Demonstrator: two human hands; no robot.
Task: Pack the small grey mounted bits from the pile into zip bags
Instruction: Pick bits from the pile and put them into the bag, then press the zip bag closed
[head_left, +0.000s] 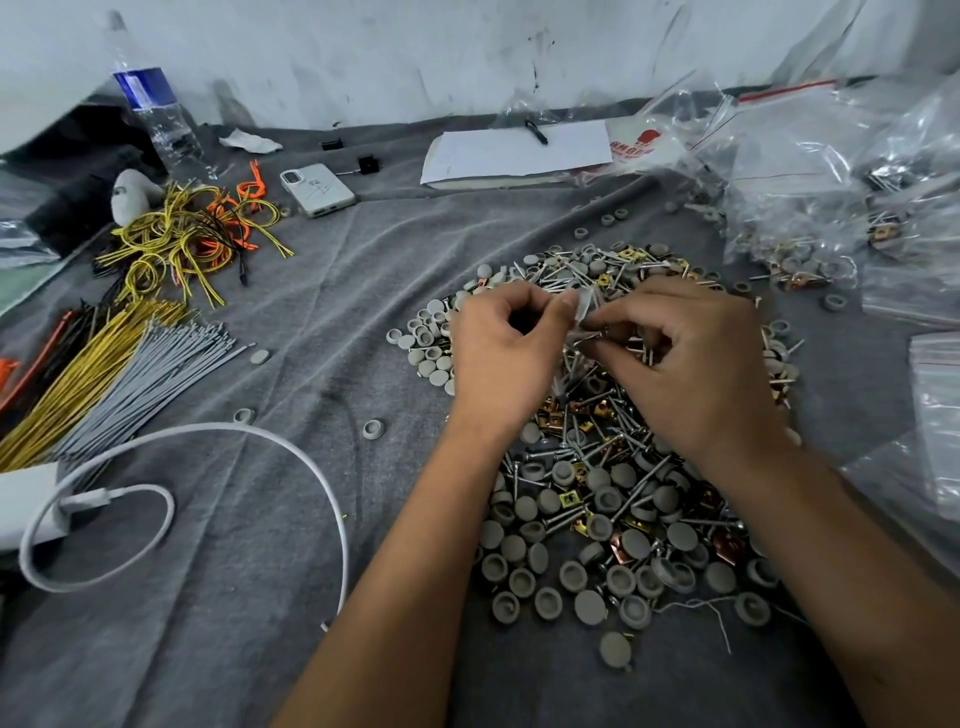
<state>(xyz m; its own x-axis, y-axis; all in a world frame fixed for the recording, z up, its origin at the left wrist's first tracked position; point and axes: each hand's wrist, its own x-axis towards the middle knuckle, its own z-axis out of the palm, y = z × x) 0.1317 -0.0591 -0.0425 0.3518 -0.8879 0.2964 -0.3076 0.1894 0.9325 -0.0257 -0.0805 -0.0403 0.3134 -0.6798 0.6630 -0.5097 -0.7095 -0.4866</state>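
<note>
Pinching one small zip bag (584, 312) over the pile (613, 457), both hands' (506, 358) (691, 364) grips meet, grey cloth (291, 322) bare leftward.

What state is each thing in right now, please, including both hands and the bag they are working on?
left hand: pinching the small zip bag.
right hand: pinching the bag, fingers curled.
small zip bag: held above the pile; contents unclear.
pile: loose, spread on the cloth.
water bottle: upright.
phone: lying face down.
white cable: looped on the cloth.
</note>
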